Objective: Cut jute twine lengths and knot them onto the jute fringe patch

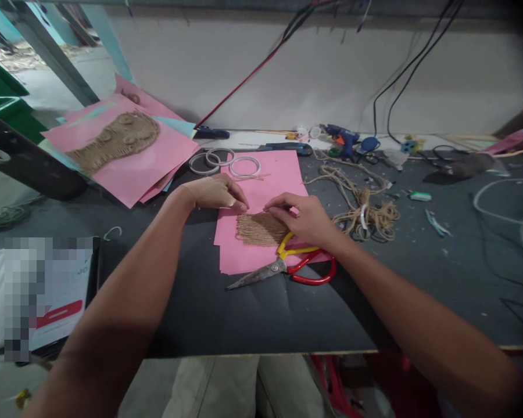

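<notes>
The twine mat [259,230] lies on pink paper [283,168], scissors [275,268] at the near side. Left hand [218,193] and right hand [307,217] meet its far edge, fingertips drawn close; whether they pinch a strand, I can't tell.

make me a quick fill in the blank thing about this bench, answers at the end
1. The flat twine piece lies on ____ paper.
2. The scissors have one red handle and one ____ handle.
3. The tied twine bundle lies farther from the left hand than from the ____ hand.
4. Just beyond the left hand lie ____ white rings.

Missing words: pink; yellow; right; three
</notes>
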Tool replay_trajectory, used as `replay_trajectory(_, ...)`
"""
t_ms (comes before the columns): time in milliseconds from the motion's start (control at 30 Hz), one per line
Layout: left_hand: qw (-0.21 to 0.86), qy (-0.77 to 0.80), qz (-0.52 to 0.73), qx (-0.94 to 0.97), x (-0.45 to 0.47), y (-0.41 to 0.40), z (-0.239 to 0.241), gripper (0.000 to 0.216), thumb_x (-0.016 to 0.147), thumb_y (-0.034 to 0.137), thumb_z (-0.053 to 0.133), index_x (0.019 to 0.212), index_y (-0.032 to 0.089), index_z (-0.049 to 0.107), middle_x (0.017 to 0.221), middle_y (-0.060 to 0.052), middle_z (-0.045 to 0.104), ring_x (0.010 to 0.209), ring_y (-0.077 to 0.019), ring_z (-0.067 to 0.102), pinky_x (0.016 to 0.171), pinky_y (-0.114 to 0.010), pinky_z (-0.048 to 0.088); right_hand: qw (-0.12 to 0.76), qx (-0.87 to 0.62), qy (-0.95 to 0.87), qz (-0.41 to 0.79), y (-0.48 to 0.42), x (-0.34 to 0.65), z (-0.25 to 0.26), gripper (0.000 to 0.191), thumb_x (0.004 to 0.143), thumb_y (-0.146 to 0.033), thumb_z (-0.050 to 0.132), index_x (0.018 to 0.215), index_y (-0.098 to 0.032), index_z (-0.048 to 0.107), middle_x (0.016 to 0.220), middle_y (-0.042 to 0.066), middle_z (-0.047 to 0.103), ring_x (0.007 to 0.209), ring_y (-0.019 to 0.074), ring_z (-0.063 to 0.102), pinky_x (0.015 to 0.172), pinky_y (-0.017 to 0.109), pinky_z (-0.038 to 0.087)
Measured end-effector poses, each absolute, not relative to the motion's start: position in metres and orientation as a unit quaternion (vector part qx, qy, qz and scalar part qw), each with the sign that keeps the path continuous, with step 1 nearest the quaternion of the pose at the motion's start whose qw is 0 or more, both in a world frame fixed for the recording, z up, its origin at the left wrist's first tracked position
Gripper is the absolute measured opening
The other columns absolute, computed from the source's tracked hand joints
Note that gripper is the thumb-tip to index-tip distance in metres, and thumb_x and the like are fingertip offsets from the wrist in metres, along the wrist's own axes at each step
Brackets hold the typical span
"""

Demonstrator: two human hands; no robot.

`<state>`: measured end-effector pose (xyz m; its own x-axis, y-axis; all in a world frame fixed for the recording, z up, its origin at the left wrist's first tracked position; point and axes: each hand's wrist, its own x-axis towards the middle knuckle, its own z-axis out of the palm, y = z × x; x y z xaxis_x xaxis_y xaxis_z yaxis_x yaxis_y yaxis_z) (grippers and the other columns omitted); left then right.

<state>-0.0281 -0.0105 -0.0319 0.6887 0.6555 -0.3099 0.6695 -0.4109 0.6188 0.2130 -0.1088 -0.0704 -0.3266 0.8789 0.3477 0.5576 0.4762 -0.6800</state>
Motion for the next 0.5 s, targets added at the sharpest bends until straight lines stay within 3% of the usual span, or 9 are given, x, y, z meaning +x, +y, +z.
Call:
replay_trajectory(267,0.343,0.402,-0.027,0.849,-0.0233,-0.0141,-0.027,0.023,0.074,0.033,0.07,0.088,0.019,0.082,0.09,-0.004,0.079,0.086,-0.0189,0.067,0.076,-0.027,0.046,0.358,-0.488,-0.772,0.192,-0.1068,0.2135,-0.0735,0.013,0.094,-0.024,0.065,0.099,-0.02,0.076,0.095,0.003,0.079,0.082,0.0169,0.071,0.073,0.029,0.051)
replay_trajectory(500,0.317,0.442,-0.036,0.838,-0.0209,-0.0153,-0.0284,0.027,0.073,0.042,0.071,0.079,0.018,0.08,0.081,-0.004,0.077,0.078,-0.0178,0.064,0.069,-0.028,0.043,0.361,-0.494,-0.768,0.189,-0.1058,0.2139,-0.075,0.013,0.093,-0.024,0.065,0.099,-0.02,0.076,0.095,0.003,0.08,0.081,0.0172,0.071,0.073,0.029,0.051)
